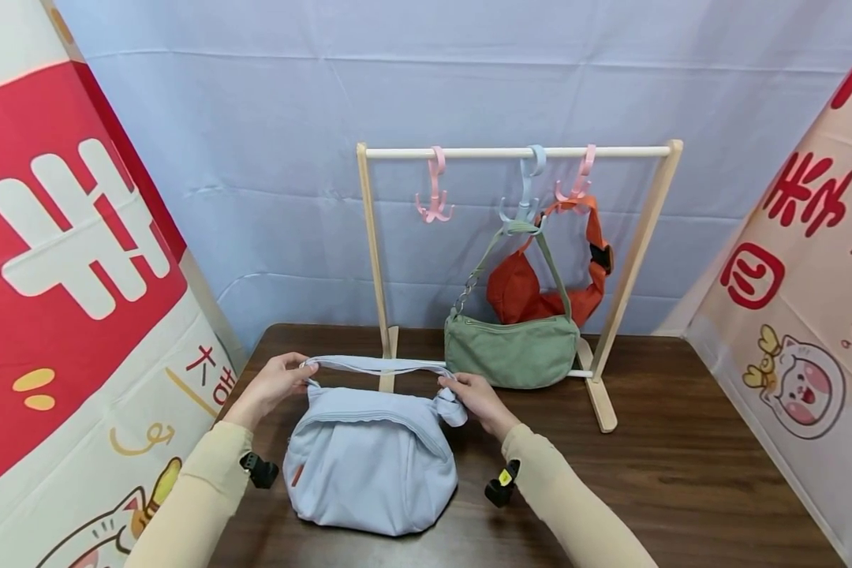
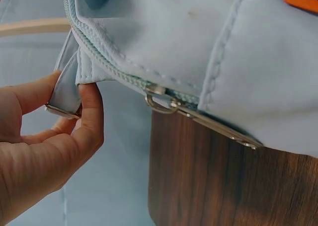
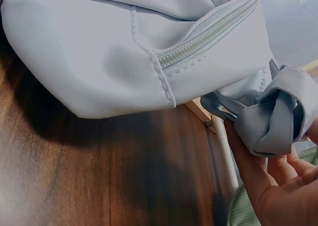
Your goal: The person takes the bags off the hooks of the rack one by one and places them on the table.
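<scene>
A pale blue shoulder bag (image 1: 369,465) with a curved zipper is upright over the front of the table. Its strap (image 1: 376,364) is stretched level above the bag between both hands. My left hand (image 1: 282,379) pinches the strap's left end; the left wrist view shows thumb and fingers (image 2: 92,112) around it beside a metal buckle (image 2: 62,111). On the other side my right hand (image 1: 472,394) grips the strap by its knotted end (image 1: 450,406). In the right wrist view the thick knot (image 3: 271,116) lies against the fingers, which it partly hides.
Behind the bag stands a wooden rack (image 1: 371,244) with a white rail (image 1: 468,153). A pink hook (image 1: 435,189) hangs at left. A green bag (image 1: 514,351) hangs from the blue hook (image 1: 528,185), and an orange bag (image 1: 539,296) from another pink hook (image 1: 581,173).
</scene>
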Tool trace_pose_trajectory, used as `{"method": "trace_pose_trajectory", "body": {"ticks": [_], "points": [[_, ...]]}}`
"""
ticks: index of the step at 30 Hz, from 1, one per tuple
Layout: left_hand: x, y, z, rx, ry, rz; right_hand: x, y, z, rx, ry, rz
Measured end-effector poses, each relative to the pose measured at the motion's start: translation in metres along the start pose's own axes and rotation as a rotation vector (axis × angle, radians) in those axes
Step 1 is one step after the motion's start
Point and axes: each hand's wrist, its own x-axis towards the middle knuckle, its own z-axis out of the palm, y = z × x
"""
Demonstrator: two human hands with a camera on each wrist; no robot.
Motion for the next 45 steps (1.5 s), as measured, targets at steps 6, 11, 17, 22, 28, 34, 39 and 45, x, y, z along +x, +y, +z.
{"method": "trace_pose_trajectory", "body": {"ticks": [6, 11, 17, 22, 28, 34, 39, 45], "points": [[0.003, -0.004, -0.003, -0.023, -0.024, -0.010, 0.006, 0.005, 0.001, -0.008, 0.016, 0.029], [0.007, -0.008, -0.007, -0.016, -0.044, -0.010, 0.010, 0.005, 0.003, 0.002, 0.028, 0.053], [0.008, -0.010, -0.012, -0.023, -0.063, -0.006, 0.014, 0.004, 0.006, -0.012, 0.053, 0.079], [0.012, -0.013, -0.015, -0.043, -0.079, 0.001, 0.018, 0.004, 0.009, -0.004, 0.065, 0.101], [0.021, -0.015, -0.014, -0.066, -0.035, -0.040, 0.022, 0.007, 0.011, -0.022, 0.074, 0.082], [0.023, -0.012, -0.017, -0.093, -0.072, -0.009, 0.024, 0.009, 0.012, -0.037, 0.078, 0.082], [0.026, -0.013, -0.016, -0.070, -0.060, -0.040, 0.023, 0.014, 0.015, -0.011, 0.082, 0.099], [0.027, -0.020, -0.018, -0.079, -0.078, -0.047, 0.023, 0.023, 0.020, -0.016, 0.062, 0.091]]}}
